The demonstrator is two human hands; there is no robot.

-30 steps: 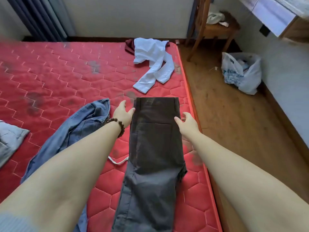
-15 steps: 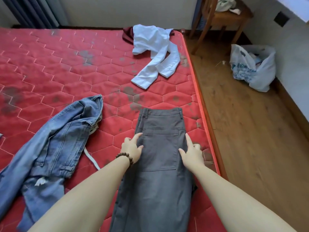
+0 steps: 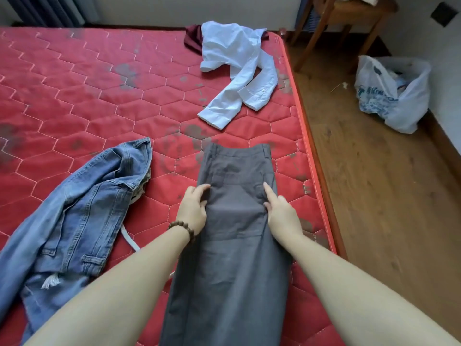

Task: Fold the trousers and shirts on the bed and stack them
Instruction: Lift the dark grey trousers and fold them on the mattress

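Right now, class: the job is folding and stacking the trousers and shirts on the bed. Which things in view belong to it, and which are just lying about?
Belong to the job:
grey trousers, both hands on them: left hand, right hand
blue jeans
white shirt
dark red garment
bed

Just lying about:
plastic bag
wooden chair

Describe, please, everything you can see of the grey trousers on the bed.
The grey trousers look like thin woven cloth, folded lengthwise into one long strip, waistband away from the person, with belt loops and a pocket seam showing. They lie flat on the red mattress near its right edge, apart from the jeans. The left hand and right hand press their sides below the waistband.
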